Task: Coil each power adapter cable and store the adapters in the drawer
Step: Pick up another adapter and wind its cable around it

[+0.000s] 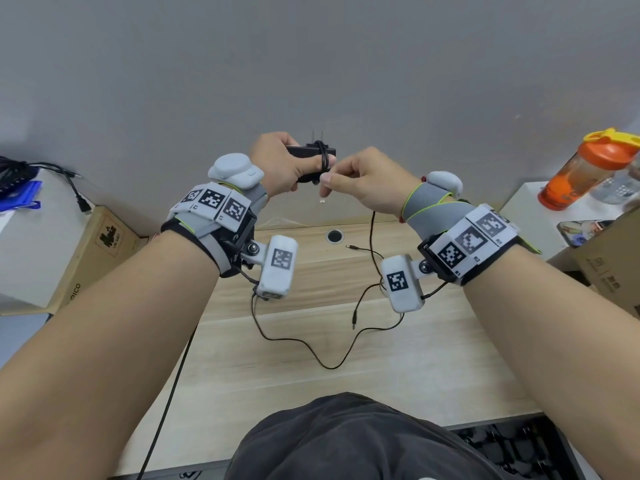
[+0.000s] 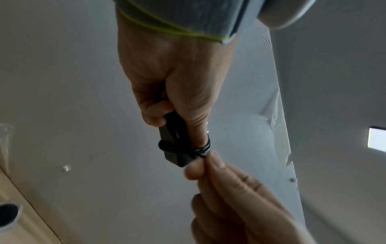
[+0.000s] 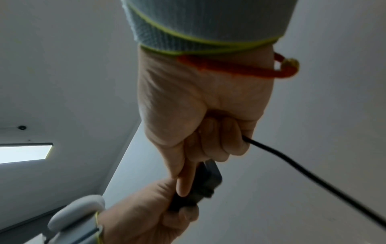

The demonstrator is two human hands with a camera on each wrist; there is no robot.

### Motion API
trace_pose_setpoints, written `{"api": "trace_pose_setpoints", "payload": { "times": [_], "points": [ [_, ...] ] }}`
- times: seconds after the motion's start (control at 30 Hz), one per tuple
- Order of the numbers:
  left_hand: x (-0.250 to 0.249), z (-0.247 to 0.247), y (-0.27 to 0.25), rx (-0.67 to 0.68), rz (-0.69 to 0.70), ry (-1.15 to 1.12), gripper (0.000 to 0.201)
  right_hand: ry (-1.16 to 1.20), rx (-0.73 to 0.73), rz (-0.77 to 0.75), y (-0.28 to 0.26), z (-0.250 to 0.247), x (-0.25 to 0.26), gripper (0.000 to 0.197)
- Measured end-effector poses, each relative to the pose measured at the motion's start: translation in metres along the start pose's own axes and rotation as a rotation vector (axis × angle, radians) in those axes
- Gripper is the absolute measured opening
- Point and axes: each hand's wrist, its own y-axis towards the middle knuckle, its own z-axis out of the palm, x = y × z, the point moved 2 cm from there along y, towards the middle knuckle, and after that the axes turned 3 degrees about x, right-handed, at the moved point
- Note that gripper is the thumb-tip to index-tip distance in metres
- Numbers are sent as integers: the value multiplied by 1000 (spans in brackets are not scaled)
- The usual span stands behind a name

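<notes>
Wall: plain grey, rising straight behind both hands; a ceiling light shows in the wrist views.
Worktop: pale wood, below the raised hands; a round cable hole sits under the left hand.
Boxes: cardboard, one outboard of each forearm, off the worktop edges.
Bottle: orange-capped, on a white surface well to the outside of the right hand.
Left hand: clenched round the adapter body, thumb pressed over the wound turns, probably so they cannot slip off.
Right hand: pinching the cable just beside the left thumb, remaining fingers curled over the trailing length; judged to be feeding the next turn under tension.
Adapter: black, held in the air between the hands with prongs pointing up, away from the winding path.
Cable: thin, black, a few turns round the adapter; the rest drops from the right hand and lies loose on the worktop, so much winding remains.
Drawer: not in view.
</notes>
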Motion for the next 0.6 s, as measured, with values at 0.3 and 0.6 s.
{"api": "trace_pose_setpoints", "payload": {
  "times": [0.3,0.6],
  "points": [
    [2,7,-10,169,39,154,57,81,-196,-66,7,-37,3,22],
    [-18,14,-17,282,103,43,47,141,-256,-11,13,-41,-16,20]
  ]
}}
